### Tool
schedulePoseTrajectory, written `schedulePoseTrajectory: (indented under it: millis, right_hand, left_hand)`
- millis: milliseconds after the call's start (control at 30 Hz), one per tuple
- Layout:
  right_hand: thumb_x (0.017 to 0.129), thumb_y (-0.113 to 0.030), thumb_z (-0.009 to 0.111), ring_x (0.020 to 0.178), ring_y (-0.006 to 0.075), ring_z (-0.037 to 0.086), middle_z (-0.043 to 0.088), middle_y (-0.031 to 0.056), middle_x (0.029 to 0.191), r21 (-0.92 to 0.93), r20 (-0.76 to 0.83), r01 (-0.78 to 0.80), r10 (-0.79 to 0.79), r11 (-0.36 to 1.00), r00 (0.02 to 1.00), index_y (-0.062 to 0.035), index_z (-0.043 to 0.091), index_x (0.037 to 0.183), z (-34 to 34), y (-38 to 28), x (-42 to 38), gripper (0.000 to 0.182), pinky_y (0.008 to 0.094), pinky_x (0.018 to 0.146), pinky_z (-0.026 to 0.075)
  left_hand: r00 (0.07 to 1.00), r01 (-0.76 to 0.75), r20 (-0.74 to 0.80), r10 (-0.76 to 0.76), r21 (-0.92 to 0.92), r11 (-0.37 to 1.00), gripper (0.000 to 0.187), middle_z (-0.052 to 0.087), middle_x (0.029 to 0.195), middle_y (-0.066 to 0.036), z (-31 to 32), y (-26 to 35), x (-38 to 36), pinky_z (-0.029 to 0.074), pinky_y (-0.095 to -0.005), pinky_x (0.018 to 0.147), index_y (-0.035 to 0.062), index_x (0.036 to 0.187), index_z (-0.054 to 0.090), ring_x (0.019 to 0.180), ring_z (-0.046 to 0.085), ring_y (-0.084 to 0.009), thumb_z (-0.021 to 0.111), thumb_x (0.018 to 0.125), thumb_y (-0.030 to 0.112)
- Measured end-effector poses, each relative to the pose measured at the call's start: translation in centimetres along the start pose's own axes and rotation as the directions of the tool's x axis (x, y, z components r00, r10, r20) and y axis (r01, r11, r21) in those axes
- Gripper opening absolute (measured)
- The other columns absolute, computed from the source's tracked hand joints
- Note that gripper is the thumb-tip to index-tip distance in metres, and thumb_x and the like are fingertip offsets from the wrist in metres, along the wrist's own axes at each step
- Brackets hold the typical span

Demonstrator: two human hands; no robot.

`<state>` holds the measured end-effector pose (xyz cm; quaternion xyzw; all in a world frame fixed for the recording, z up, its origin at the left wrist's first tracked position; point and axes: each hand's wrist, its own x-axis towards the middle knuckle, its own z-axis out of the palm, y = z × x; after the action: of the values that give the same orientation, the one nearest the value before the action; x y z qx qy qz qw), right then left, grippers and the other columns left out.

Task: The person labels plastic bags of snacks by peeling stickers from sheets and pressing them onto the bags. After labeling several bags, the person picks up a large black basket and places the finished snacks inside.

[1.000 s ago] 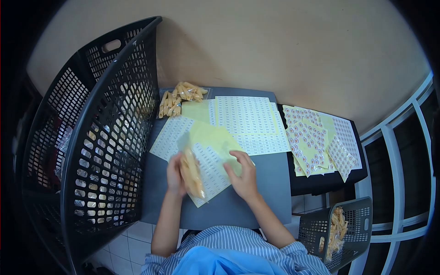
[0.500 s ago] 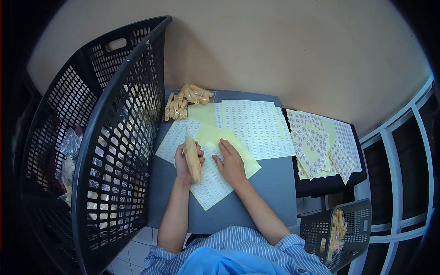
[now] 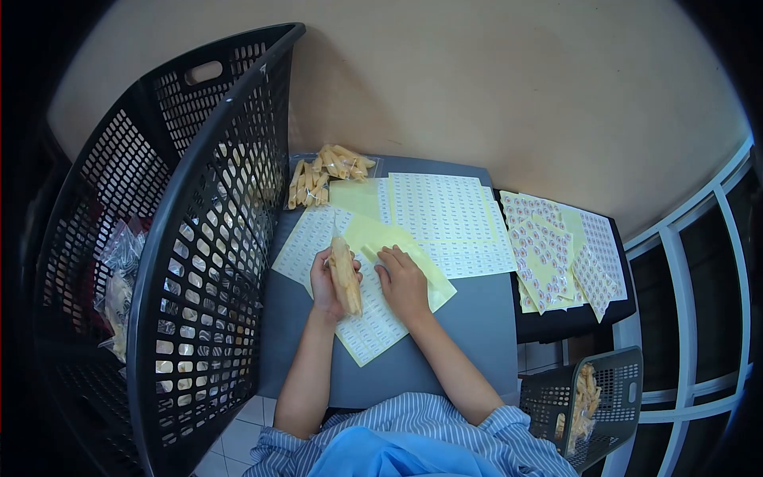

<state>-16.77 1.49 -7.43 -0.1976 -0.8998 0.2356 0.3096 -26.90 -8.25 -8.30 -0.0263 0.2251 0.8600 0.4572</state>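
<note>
My left hand (image 3: 324, 288) is closed around a clear plastic bag of pale yellow tube-shaped snacks (image 3: 346, 278), held upright above the table. Under it lies a white sheet of small printed labels (image 3: 369, 330). My right hand (image 3: 404, 282) rests at the upper part of that sheet, fingers bent and thumb near them, where a yellowish edge of backing (image 3: 370, 253) is folded up. The fingers appear to pinch the sheet there; whether a single label is between them is hidden.
More label sheets (image 3: 441, 207) cover the grey table's far side, beside bagged snacks (image 3: 310, 183). A tall black basket (image 3: 214, 238) with bags stands left. Sheets of round stickers (image 3: 540, 246) lie on a black surface at right, above a smaller basket (image 3: 604, 413).
My right hand's fingers have bent from lying flatter, and an edge of the sheet now stands up beside them. The bag in my left hand has shifted slightly right in view.
</note>
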Motion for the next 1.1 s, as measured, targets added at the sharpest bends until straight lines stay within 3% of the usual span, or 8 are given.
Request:
schedulePoseTrajectory:
  millis: [267, 367, 467, 500, 567, 900, 967, 1100]
  right_hand:
    - [0.074, -0.007, 0.057, 0.095, 0.0321, 0.054, 0.058, 0.0123, 0.096, 0.024, 0.002, -0.076, 0.076, 0.997, 0.997, -0.0024, 0.056, 0.084, 0.2, -0.3, 0.5, 0.012, 0.0397, 0.08, 0.044]
    - [0.073, -0.005, 0.058, 0.093, 0.0311, 0.056, 0.059, 0.013, 0.094, 0.026, 0.026, -0.045, 0.045, 0.999, 0.999, -0.0014, 0.056, 0.085, -0.4, -0.4, 0.8, 0.013, 0.0359, 0.074, 0.047]
    - [0.077, -0.006, 0.056, 0.085, 0.0154, 0.056, 0.058, 0.0113, 0.096, 0.535, 0.023, -0.277, 0.314, 0.798, 0.949, -0.0013, 0.058, 0.081, -0.7, 0.8, 0.8, 0.006, 0.0245, 0.073, 0.044]
    - [0.077, -0.006, 0.056, 0.085, 0.0154, 0.056, 0.058, 0.0113, 0.096, 0.537, 0.023, -0.278, 0.315, 0.797, 0.949, -0.0013, 0.058, 0.081, -1.1, 1.3, 0.8, 0.006, 0.0245, 0.073, 0.044]
    - [0.073, -0.007, 0.06, 0.097, 0.0221, 0.052, 0.052, 0.0122, 0.107, 0.827, -0.048, -0.274, 0.548, 0.491, 0.835, -0.0048, 0.059, 0.077, -2.7, 1.6, 1.4, 0.005, 0.0304, 0.083, 0.04]
    - [0.072, -0.01, 0.061, 0.124, 0.0302, 0.024, 0.035, 0.0136, 0.128, 0.548, -0.058, -0.067, 0.118, 0.834, 0.991, -0.0052, 0.063, 0.076, -6.9, -6.7, 2.1, 0.007, 0.0409, 0.1, 0.019]
    - [0.07, -0.012, 0.063, 0.125, 0.0361, 0.02, 0.036, 0.0149, 0.128, 0.518, -0.107, -0.053, 0.126, 0.854, 0.986, -0.0067, 0.063, 0.075, -6.9, -7.2, 2.0, 0.007, 0.0445, 0.099, 0.019]
    - [0.07, -0.011, 0.063, 0.125, 0.0362, 0.021, 0.036, 0.0156, 0.128, 0.538, -0.116, -0.032, 0.112, 0.842, 0.987, -0.006, 0.063, 0.074, -7.2, -7.1, 1.6, 0.007, 0.0444, 0.099, 0.02]
  left_hand:
    - [1.0, -0.016, -0.014, 0.017, 0.072, 0.997, 0.029, 0.049, 0.075, -0.002, 0.7, -0.1, -0.5, 0.046, -0.025, 0.054, 0.0057, 0.094, 0.048, 0.066, 0.053, -0.0135, 0.042, 0.081, 0.031]
    - [0.98, -0.125, -0.134, 0.146, 0.15, 0.981, 0.028, 0.052, 0.085, -0.004, 1.5, -0.8, -0.4, 0.046, -0.0271, 0.067, 0.0062, 0.097, 0.047, 0.076, 0.054, -0.016, 0.041, 0.083, 0.029]
    - [0.916, -0.387, 0.0, 0.401, 0.263, 0.884, 0.019, 0.05, 0.097, -0.005, 1.8, -0.9, -0.4, 0.038, -0.0259, 0.083, 0.004, 0.101, 0.044, 0.091, 0.048, -0.0124, 0.043, 0.085, 0.014]
    - [0.916, -0.386, 0.0, 0.401, 0.266, 0.883, 0.019, 0.05, 0.097, -0.005, 1.7, -0.9, -0.3, 0.038, -0.0259, 0.083, 0.004, 0.101, 0.044, 0.091, 0.048, -0.0124, 0.043, 0.085, 0.014]
    - [0.845, -0.518, 0.103, 0.524, 0.401, 0.756, 0.017, 0.051, 0.098, -0.004, 1.8, -1.2, -0.1, 0.038, -0.0247, 0.082, 0.0036, 0.1, 0.045, 0.091, 0.047, -0.0114, 0.046, 0.085, 0.011]
    - [0.773, -0.611, 0.323, 0.546, 0.61, 0.505, 0.021, 0.055, 0.101, -0.01, 6.2, -2.8, -4.0, 0.042, -0.0252, 0.081, 0.0005, 0.105, 0.048, 0.093, 0.052, -0.0129, 0.042, 0.087, 0.009]
    - [0.762, -0.612, 0.279, 0.585, 0.607, 0.507, 0.02, 0.057, 0.089, -0.006, 7.0, -3.3, -4.9, 0.043, -0.0198, 0.067, 0.0004, 0.104, 0.05, 0.077, 0.053, -0.0076, 0.042, 0.088, 0.01]
    - [0.747, -0.606, 0.286, 0.6, 0.664, 0.437, 0.02, 0.05, 0.065, 0.004, 7.5, -3.8, -6.0, 0.026, -0.0142, 0.043, 0.0008, 0.102, 0.053, 0.051, 0.037, 0.0017, 0.045, 0.087, 0.011]
